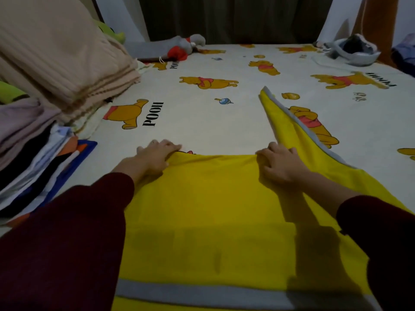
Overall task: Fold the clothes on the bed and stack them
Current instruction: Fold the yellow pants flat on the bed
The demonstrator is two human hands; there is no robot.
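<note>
Left grip (157, 157), right grip (280, 164) curled, knuckles-up

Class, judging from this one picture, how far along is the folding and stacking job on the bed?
Partly done. A stack of folded clothes already sits at the left edge of the bed. In hand: the yellow garment lies spread out, with the left hand and right hand gripping its far edge, one strip trailing away. Left: finishing this fold, stacking it, and apparently the loose grey items at the far right corner.

Hands (215, 160) gripping yellow garment (202, 221)
</note>
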